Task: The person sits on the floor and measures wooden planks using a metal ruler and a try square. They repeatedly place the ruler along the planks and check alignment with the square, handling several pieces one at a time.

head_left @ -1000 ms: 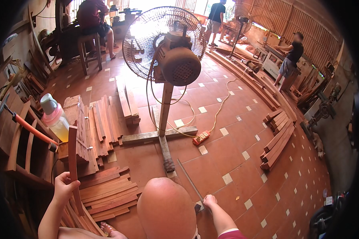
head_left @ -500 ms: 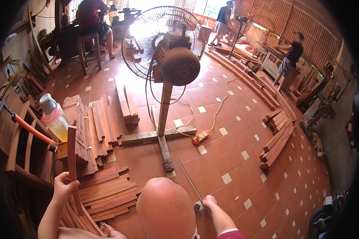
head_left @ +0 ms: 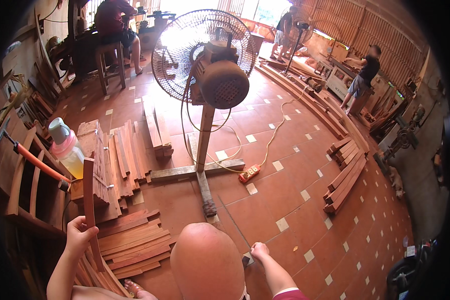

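Observation:
My left hand [head_left: 80,236] is closed round a reddish-brown wooden strip [head_left: 89,192], which stands up steeply, slightly curved, at the left. My right hand [head_left: 259,251] makes a fist to the right of my bent knee. From this fist a carpenter's square [head_left: 233,219] points away over the floor, its long thin blade forward and a dark stock beside the fingers. Below the left hand, more wooden strips [head_left: 135,244] lie in a layered stack. The lower end of the held strip reaches down by this stack; whether they touch, I cannot tell.
A big pedestal fan [head_left: 205,65] on a cross-shaped base stands ahead. A red power strip [head_left: 249,173] with a trailing cord lies near it. At left are a jug [head_left: 70,152] with yellow liquid and an orange-handled tool [head_left: 40,162]. Timber piles [head_left: 347,182] lie right; people work farther back.
Both hands keep their holds; the right hand and the square shift very slightly left. In the back, the standing person near the window has turned or leaned.

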